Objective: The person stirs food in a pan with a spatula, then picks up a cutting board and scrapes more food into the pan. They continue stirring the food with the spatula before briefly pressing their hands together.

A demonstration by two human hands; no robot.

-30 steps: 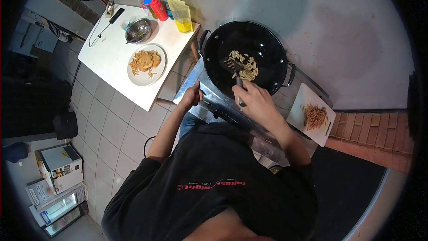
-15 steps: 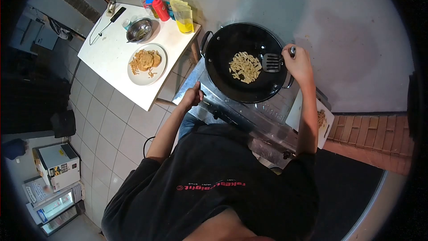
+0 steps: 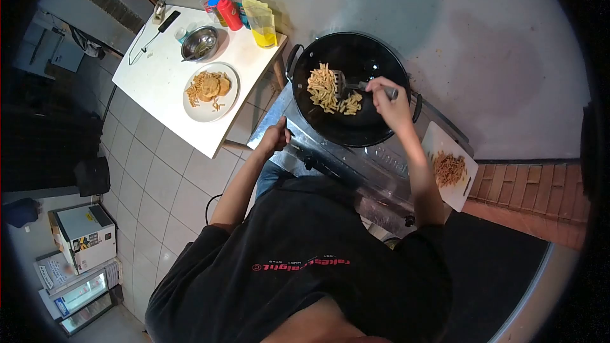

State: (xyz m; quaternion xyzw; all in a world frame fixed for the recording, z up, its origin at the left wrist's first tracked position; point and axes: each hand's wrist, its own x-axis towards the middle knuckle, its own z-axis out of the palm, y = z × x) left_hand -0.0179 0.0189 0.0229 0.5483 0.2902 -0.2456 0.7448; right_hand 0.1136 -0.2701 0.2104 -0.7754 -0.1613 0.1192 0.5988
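My right hand [image 3: 392,107] is closed around the handle of a slotted spatula [image 3: 353,86] over a black wok [image 3: 375,128]. The spatula's blade is down in the wok, against pale, short strips of food [image 3: 323,89]. Most strips lie in a heap on the wok's left side, with a smaller cluster just below the blade. My left hand [image 3: 273,138] is closed beside the left edge of the metal stove [image 3: 305,138], below the wok. Whatever is in its fingers, if anything, I cannot make out.
A white cutting board [image 3: 438,143] with brown strips [image 3: 449,169] lies right of the stove. On the white table [image 3: 152,76] at left stand a plate [image 3: 197,114] of food, a metal bowl [image 3: 199,44], a red bottle [image 3: 230,14] and a yellow pouch [image 3: 260,22].
My right hand has moved left with the spatula, from the wok's right side to its middle. The strips are pushed left and split into two groups. My left hand has hardly moved.
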